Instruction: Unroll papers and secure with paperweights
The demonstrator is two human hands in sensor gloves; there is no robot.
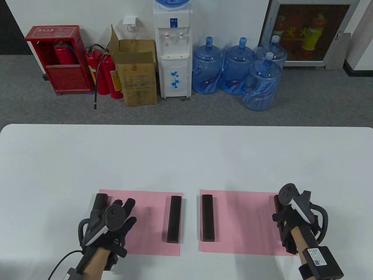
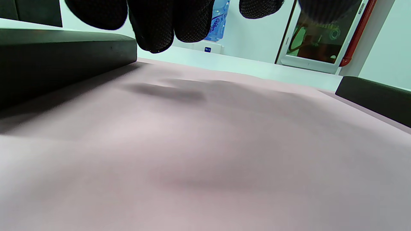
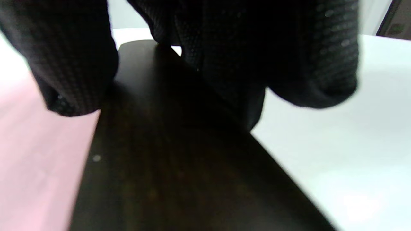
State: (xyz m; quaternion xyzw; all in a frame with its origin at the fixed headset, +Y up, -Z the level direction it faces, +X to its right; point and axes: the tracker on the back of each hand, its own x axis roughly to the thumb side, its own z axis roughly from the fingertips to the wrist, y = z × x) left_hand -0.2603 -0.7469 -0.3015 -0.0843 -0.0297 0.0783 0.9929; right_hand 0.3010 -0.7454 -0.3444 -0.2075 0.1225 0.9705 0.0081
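- While both pink sheets lie flat on the white table [image 1: 186, 151], the step in hand appears to be seating the last paperweight on the outer edge of the right pink paper [image 1: 242, 221].
- Left pink paper [image 1: 145, 221]: it carries a dark bar paperweight [image 1: 174, 219] along its right edge and a second bar [image 1: 100, 201] at its left edge, partly hidden by the left hand.
- Right pink paper: one bar [image 1: 208, 218] lies along its left edge; the outer bar [image 1: 278, 204] sits at the right edge, largely under the right hand.
- Left hand [image 1: 116, 221]: it rests or hovers over the left sheet beside its outer bar with fingers spread loosely and holds nothing; in the left wrist view the fingertips [image 2: 157, 29] hang just above the paper.
- Right hand [image 1: 287, 224]: its fingers [image 3: 74, 73] drape over the outer bar in the right wrist view. Whether they grip it or only press on it cannot be told.
- Recommended technique: keep the bar parallel to the paper edge, with its full length on the sheet and not overhanging onto the table.
- Press straight down before letting go, so the paper does not curl back underneath.
- Lift the fingers vertically; a sideways drag would likely skew the bar or wrinkle the sheet.
- Risk: a bar set half off the edge may let the corner spring up.
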